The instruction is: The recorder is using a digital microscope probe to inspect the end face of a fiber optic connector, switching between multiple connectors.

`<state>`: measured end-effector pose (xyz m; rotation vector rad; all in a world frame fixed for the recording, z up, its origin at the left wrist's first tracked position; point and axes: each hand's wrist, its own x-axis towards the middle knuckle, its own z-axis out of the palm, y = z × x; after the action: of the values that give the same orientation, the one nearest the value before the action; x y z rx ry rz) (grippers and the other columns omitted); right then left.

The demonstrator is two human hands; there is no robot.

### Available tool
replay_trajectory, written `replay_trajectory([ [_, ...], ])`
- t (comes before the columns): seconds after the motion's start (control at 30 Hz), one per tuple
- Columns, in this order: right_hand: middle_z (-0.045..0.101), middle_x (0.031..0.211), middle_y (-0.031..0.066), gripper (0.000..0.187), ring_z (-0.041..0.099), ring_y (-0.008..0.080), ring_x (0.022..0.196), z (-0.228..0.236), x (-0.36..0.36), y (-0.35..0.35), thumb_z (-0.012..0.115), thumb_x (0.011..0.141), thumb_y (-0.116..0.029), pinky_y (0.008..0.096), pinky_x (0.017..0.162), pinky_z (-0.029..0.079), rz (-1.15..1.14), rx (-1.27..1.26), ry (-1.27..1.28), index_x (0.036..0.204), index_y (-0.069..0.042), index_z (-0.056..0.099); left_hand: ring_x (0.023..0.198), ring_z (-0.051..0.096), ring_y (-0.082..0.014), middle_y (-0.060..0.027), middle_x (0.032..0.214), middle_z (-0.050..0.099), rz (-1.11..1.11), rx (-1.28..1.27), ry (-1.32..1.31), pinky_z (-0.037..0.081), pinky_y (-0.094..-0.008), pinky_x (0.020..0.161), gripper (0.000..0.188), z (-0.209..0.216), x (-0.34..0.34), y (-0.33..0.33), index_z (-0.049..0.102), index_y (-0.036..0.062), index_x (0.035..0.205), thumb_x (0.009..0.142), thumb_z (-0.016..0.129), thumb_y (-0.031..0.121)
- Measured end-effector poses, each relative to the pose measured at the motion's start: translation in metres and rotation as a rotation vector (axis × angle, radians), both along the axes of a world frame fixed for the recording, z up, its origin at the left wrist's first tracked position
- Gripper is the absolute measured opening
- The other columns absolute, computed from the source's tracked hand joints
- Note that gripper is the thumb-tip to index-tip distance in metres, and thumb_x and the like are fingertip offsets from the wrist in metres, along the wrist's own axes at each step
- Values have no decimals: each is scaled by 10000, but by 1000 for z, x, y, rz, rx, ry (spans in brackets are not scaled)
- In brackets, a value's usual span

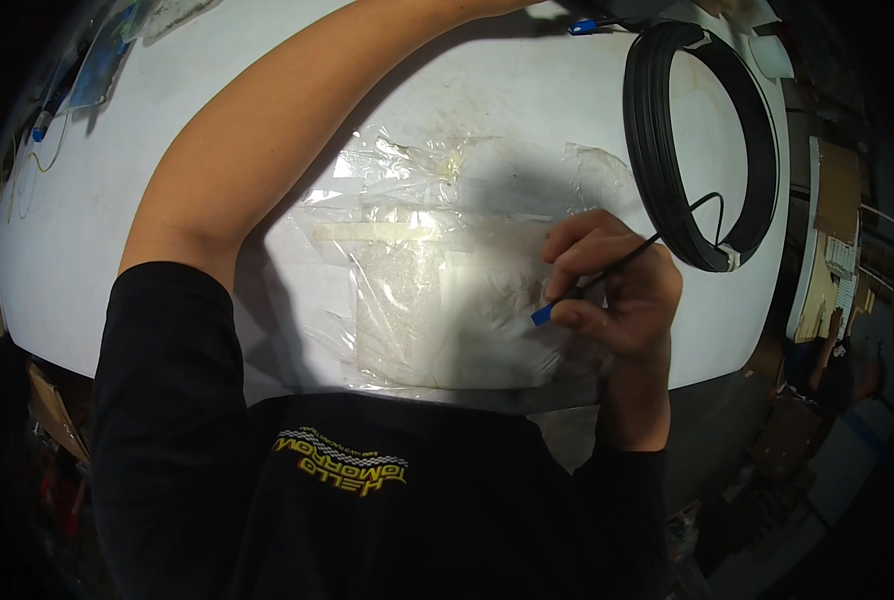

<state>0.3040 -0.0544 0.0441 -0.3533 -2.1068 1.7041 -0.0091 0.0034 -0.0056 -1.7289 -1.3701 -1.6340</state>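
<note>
Head view: our right hand [622, 290], thumb and fingers pinched together, grips a black cable [622, 266] just behind its blue tip [541, 315], above clear plastic [397, 300] on the white worktop [537, 90]. A black coil [657, 140] stands just beyond. Our left hand [507, 6] is mostly cut off at the top edge; we cannot tell its grip.

Workshop: worktable [67, 240], black cable coil [655, 140]
</note>
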Motion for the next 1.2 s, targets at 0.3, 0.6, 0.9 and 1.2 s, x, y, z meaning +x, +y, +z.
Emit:
replay_trajectory([
  [0.3,763,805,64,305,737,267,838,-8,3,12,964,729,-255,388,752,612,185,200,139,857,-56,770,1185,600,-397,-201,1250,643,4,14,10,495,-458,1030,546,-2,0,0,622,-10,1288,814,795,197],
  [0.6,732,774,21,266,727,265,874,-1,2,7,952,743,-257,365,729,599,147,195,140,855,-80,789,1178,598,-391,-201,1262,640,6,0,18,496,-461,1025,546,-2,0,2,619,-14,1292,825,789,214],
  [0.9,718,796,2,236,688,229,853,3,-1,2,941,732,-245,344,703,575,151,316,102,893,-109,834,1167,603,-390,-201,1257,643,-9,-5,12,497,-460,1017,549,-2,-1,4,620,-19,1294,827,786,215],
  [1.2,681,787,-11,257,665,219,844,3,-3,-1,943,711,-224,354,706,569,164,372,81,920,-114,843,1176,602,-398,-199,1264,645,-1,-1,22,495,-463,1025,549,-1,-2,3,623,-19,1288,820,790,216],
])
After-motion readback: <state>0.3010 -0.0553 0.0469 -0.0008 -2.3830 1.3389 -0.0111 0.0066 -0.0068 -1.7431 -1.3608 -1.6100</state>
